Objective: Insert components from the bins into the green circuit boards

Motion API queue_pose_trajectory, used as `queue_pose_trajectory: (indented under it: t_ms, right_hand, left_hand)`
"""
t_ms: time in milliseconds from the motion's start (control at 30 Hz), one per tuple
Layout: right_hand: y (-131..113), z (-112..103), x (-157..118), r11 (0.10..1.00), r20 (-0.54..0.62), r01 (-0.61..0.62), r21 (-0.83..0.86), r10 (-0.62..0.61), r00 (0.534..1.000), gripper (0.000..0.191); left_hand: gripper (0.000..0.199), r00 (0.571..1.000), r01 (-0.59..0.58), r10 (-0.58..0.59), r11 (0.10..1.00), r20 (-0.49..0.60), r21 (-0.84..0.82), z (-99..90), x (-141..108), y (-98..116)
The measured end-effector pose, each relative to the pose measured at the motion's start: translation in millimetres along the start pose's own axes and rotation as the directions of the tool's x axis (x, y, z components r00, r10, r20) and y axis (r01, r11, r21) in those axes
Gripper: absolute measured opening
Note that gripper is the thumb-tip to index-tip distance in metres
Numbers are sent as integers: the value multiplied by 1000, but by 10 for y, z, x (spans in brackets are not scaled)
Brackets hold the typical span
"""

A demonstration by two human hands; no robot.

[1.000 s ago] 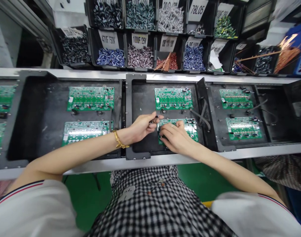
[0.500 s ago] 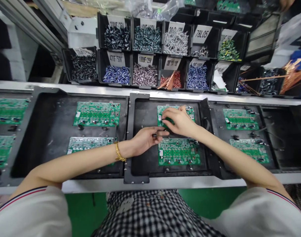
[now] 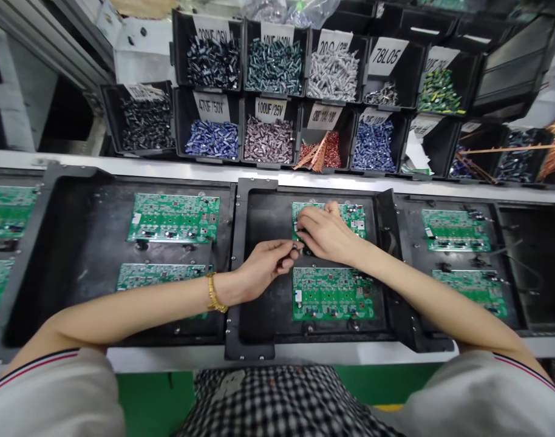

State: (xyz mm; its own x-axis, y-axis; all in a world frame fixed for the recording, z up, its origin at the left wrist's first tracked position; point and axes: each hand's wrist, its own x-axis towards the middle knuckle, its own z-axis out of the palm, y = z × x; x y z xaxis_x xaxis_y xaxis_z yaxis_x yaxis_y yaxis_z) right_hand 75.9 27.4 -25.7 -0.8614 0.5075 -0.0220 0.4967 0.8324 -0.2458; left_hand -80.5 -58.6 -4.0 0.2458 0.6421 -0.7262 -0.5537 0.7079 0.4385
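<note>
A green circuit board (image 3: 359, 213) lies in the upper part of the middle black tray (image 3: 263, 218). My right hand (image 3: 325, 233) is over its left and middle part, fingers bent down and pressed together at the board's lower left; whatever they hold is hidden. Just to the left, my left hand (image 3: 268, 267) pinches a small dark component (image 3: 296, 246) between thumb and forefinger, close to the right fingertips. Below both hands lies a second green board (image 3: 332, 294) with a white part at its left and several small parts along its lower edge.
Behind the metal rail (image 3: 190, 170) stand two rows of black bins with labels and loose components, such as blue ones (image 3: 211, 139) and red ones (image 3: 334, 149). Neighbouring trays hold more boards (image 3: 175, 218) (image 3: 457, 230) at left and right.
My left hand's fingers have closed into a pinch on the small dark component. My right hand has shifted slightly down over the upper board. The view has moved a little.
</note>
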Motion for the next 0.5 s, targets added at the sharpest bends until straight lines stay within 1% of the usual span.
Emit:
queue_pose_trajectory:
  t_ms: [100, 167, 267, 333, 367, 400, 433, 467, 500]
  right_hand:
    - [-23, -1, -12, 998, 2, -11, -55, 11, 1000, 21]
    - [-40, -48, -32, 998, -3, -58, -12, 58, 998, 20]
    - [-104, -187, -92, 971, -18, -128, 201, 134, 991, 20]
    - [-161, -297, -154, 936, -25, -130, 328, 146, 989, 16]
    - [-180, -352, -193, 926, -34, -126, 357, 147, 988, 14]
    - [-184, -404, -237, 924, -49, -127, 360, 154, 987, 12]
    - [-168, -453, -288, 930, -70, -137, 341, 170, 983, 11]
    - [-130, -496, -345, 939, -95, -162, 303, 199, 975, 11]
    - [-69, -532, -406, 948, -122, -199, 250, 235, 964, 11]
  left_hand:
    - [23, 1000, 1, -1, 1000, -8, 3, -15, 40, 14]
    - [26, 1000, -10, 11, 1000, -10, 12, -13, 61, 18]
    - [31, 998, -65, 65, 997, 0, 42, 35, 68, -34]
    - [36, 993, -117, 115, 990, 31, 84, 104, 65, -87]
    - [38, 990, -131, 126, 985, 56, 109, 144, 67, -91]
    - [38, 989, -127, 116, 982, 90, 138, 181, 75, -63]
    - [38, 988, -119, 99, 977, 117, 178, 209, 92, 14]
    - [36, 986, -138, 112, 961, 121, 238, 225, 122, 147]
    - [33, 981, -186, 161, 935, 106, 302, 225, 165, 341]
